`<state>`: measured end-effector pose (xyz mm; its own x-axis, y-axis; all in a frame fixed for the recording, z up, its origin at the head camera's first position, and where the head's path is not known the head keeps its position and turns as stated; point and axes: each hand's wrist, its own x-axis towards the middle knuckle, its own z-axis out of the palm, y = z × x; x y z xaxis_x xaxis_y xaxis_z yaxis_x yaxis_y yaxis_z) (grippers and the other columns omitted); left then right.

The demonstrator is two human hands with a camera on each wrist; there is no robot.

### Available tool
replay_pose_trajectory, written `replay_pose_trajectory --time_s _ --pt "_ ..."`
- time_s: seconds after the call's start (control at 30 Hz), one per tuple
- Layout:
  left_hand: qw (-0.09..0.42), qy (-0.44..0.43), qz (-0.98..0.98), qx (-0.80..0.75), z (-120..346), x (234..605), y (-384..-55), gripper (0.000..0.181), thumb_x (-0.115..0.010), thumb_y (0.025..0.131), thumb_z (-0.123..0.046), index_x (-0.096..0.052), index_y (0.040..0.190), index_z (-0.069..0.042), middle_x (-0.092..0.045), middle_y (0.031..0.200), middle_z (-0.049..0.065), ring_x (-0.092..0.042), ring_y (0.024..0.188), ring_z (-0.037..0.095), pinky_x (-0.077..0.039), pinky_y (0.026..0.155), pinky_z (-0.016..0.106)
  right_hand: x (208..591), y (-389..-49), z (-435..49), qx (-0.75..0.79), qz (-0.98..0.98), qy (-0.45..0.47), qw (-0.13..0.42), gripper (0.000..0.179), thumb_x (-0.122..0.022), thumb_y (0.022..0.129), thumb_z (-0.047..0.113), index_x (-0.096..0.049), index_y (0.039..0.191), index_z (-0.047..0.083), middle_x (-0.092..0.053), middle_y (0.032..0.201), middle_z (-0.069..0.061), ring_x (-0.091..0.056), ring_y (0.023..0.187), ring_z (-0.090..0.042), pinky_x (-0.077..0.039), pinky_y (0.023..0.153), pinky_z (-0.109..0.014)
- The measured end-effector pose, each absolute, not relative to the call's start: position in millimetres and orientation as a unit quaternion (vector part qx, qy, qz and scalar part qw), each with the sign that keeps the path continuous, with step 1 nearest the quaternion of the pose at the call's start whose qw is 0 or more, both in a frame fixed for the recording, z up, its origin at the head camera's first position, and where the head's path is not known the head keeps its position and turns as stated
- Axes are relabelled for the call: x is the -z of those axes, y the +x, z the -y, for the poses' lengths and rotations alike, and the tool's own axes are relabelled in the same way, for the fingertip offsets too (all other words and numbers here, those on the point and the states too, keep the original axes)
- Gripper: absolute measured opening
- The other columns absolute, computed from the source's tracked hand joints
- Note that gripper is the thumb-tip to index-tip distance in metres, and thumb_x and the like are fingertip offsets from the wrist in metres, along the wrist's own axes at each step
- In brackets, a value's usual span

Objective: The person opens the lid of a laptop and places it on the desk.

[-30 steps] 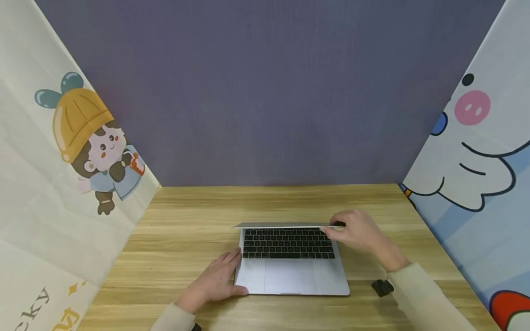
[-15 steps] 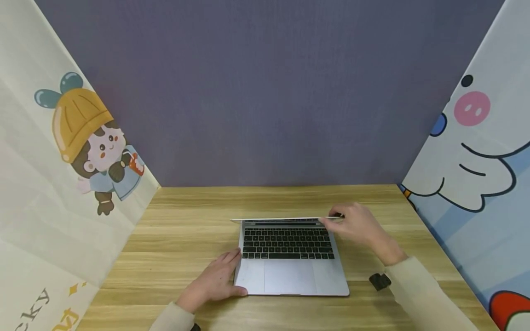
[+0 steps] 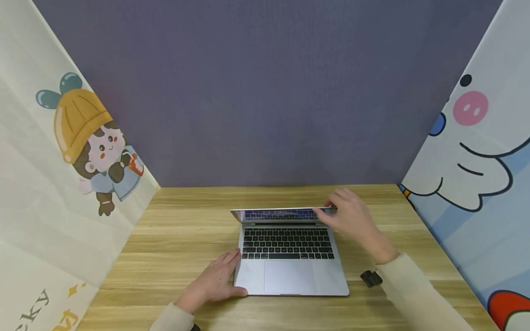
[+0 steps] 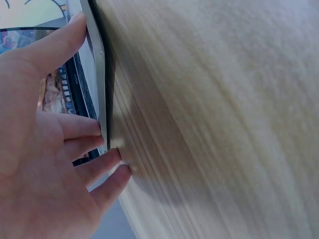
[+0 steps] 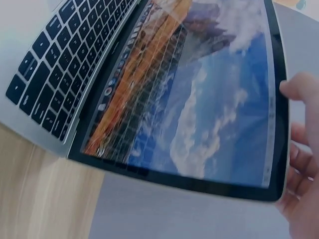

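A silver laptop (image 3: 290,276) with black keys lies on the wooden table, its lid (image 3: 285,214) raised past upright. In the right wrist view the lit screen (image 5: 199,109) shows a desktop picture of rock and cloudy sky. My right hand (image 3: 349,218) pinches the lid's top edge near its right corner, thumb (image 5: 294,87) on the screen side and the other fingers behind. My left hand (image 3: 215,278) rests against the left side of the base, fingers extended, thumb on the front left corner. In the left wrist view the left hand's fingertips (image 4: 117,154) touch the laptop's edge and the table.
The wooden table (image 3: 186,220) runs back to a dark grey-blue panel (image 3: 265,101). Cartoon-printed sheets stand at both sides, a left sheet (image 3: 37,193) and a right sheet (image 3: 497,184). A black strap piece (image 3: 371,278) hangs by the right sleeve.
The right hand has swung the laptop lid up and back, so the screen now shows in the head view. The left hand has stayed at the base.
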<state>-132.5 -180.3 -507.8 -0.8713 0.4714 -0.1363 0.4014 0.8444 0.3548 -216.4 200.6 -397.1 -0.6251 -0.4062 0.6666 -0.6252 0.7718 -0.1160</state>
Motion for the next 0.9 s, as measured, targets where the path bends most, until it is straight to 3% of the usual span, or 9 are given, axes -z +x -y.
replay_pose_trajectory --time_s 0.3,0.9 --pt "0.112 0.226 -0.954 -0.163 180 507 -133 0.108 -0.075 0.079 -0.065 -0.039 0.153 0.005 -0.034 0.161 0.022 -0.036 0.143 0.046 -0.033 0.112 0.065 393 -219 -178 -0.106 0.878 0.273 0.379 0.035 -0.081 0.079 0.035 -0.064 0.072 0.006 -0.057 0.072 -0.006 -0.049 0.065 -0.026 -0.043 0.061 -0.04" --pt "0.113 0.223 -0.955 -0.16 179 507 -131 0.108 -0.074 0.08 -0.064 -0.038 0.153 0.006 -0.032 0.161 0.022 -0.036 0.144 0.045 -0.032 0.114 0.063 390 -227 -158 -0.094 0.886 0.235 0.388 0.034 -0.083 0.081 0.034 -0.067 0.075 0.004 -0.061 0.074 -0.007 -0.051 0.064 -0.025 -0.041 0.057 -0.035"
